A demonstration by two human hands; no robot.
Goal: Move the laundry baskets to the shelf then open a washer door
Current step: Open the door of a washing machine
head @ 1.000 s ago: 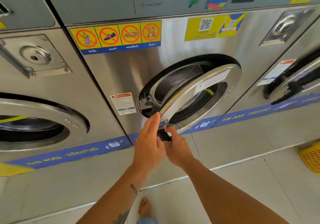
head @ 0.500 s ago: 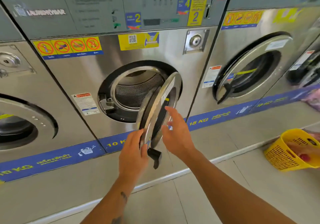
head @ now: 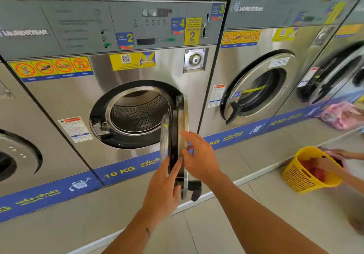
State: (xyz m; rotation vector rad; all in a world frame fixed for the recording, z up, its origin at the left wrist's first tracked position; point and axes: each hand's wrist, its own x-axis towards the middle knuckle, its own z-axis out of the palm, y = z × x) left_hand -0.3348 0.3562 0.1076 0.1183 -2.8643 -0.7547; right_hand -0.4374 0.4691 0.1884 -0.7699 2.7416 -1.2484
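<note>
The washer door stands edge-on between both open hands, left hand and right hand flat against it.

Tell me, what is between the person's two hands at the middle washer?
In the head view, the open washer door, seen edge-on, lies between the left hand and the right hand; both hands touch it.

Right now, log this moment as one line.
step: open washer door | door: swung out edge-on | left hand: flat on inner side | right hand: on outer side | drum: exposed
</note>
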